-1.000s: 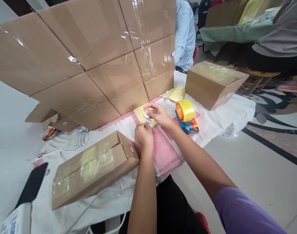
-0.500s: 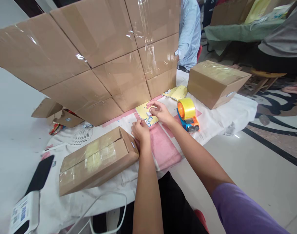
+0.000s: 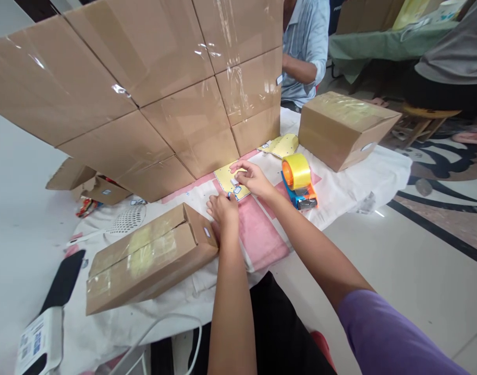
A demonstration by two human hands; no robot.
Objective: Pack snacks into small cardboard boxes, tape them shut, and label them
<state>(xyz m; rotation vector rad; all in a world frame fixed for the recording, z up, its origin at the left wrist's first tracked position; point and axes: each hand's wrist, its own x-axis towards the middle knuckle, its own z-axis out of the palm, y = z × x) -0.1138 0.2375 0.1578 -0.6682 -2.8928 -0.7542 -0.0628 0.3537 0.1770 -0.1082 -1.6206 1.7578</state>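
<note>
Right hand [image 3: 254, 180]: we had its fingers clamped on a small white piece [image 3: 234, 182].
Left hand [image 3: 223, 209]: whether its fingers were together, we couldn't tell.
Yellow sheet [image 3: 223, 175]: lay on our counter [image 3: 332, 200], below the piece.

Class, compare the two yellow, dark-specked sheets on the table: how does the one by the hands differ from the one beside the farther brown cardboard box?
The near yellow, dark-specked sheet lies roughly flat, while the far yellow, dark-specked sheet bulges upward. The person's right hand partly hides the near sheet from view; no hand covers the far sheet. Both share the yellow, specked surface.
</note>
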